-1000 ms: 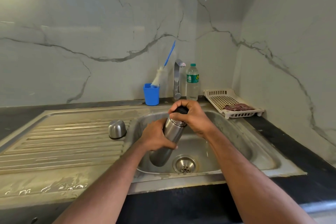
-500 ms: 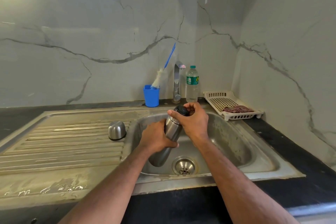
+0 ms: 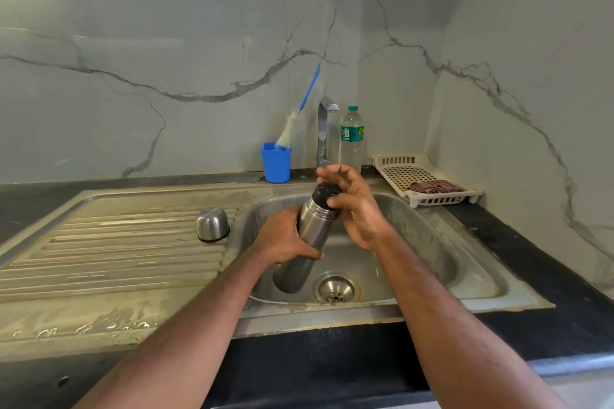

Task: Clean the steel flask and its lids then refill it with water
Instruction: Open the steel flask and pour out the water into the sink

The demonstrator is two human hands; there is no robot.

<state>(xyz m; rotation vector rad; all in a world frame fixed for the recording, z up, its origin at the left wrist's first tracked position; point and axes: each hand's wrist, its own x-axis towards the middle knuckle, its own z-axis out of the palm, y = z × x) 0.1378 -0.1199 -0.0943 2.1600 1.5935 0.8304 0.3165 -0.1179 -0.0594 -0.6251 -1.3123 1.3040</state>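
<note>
A moment ago the right hand [image 3: 357, 209] was clamped over the black stopper [image 3: 327, 194]; now its grip has loosened, the fingers fanned out behind the stopper with only the thumb and a fingertip or two against its sides. The left hand [image 3: 285, 237] has not changed: it is wrapped round the middle of the steel flask [image 3: 307, 239], holding it tilted above the sink basin [image 3: 432, 242], base down toward the drain [image 3: 335, 287] and neck pointing up and away.

The flask's steel cap [image 3: 212, 224] sits upside down on the draining board [image 3: 109, 249], just left of the basin and well apart from both hands. At the back, a blue cup [image 3: 275, 163] holds a bottle brush [image 3: 292, 129] leaning to the right. Beside the tap [image 3: 322, 133] stands a clear plastic water bottle [image 3: 351, 139]; I cannot tell how full it is. A cream slotted tray [image 3: 398, 169] in the corner holds a dark red scrubber [image 3: 433, 187].
</note>
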